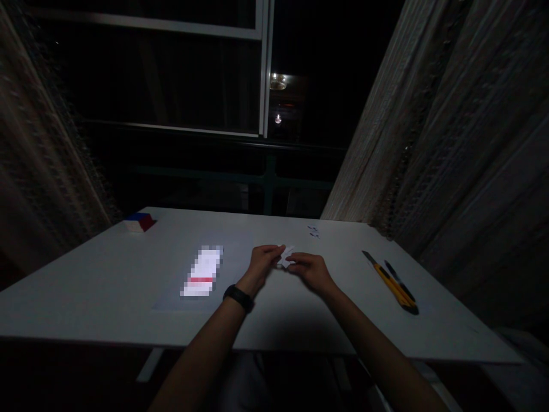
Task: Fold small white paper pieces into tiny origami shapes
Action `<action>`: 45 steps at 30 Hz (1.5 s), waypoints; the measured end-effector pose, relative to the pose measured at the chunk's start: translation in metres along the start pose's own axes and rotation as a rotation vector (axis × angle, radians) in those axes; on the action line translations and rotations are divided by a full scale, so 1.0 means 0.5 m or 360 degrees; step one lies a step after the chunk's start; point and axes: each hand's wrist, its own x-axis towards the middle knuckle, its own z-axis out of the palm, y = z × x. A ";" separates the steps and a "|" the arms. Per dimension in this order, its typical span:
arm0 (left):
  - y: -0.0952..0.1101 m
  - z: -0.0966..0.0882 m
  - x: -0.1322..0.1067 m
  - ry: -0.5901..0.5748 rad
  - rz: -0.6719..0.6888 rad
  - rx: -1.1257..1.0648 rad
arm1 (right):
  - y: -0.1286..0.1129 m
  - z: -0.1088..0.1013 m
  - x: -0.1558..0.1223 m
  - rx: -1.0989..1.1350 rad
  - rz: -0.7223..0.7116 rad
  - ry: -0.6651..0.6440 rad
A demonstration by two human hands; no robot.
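Observation:
Over the middle of a white table (pixel 107 286), both my hands pinch a small folded piece of white paper (pixel 285 256). My left hand (pixel 262 263), with a dark band on its wrist, grips the paper's left side with closed fingers. My right hand (pixel 312 270) holds the right side, fingers curled together. The paper is lifted slightly above the tabletop, and the room is dim.
A lit, blurred screen (pixel 202 271) lies left of my hands. A colourful cube (pixel 139 221) sits at the far left corner. A yellow utility knife (pixel 391 281) and a dark pen (pixel 400 280) lie to the right. Tiny blue scraps (pixel 313 230) rest further back. Curtains flank a dark window.

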 end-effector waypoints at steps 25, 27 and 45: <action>0.000 0.004 0.000 0.0031 0.0022 0.0208 | -0.010 0.003 0.002 0.0031 0.0203 0.0164; 0.000 0.004 0.001 0.0050 0.0036 0.0223 | -0.015 0.005 0.002 0.0054 0.0231 0.0167; -0.012 0.000 0.003 -0.0127 0.0109 0.0183 | 0.011 -0.003 0.016 0.0243 0.0276 0.0167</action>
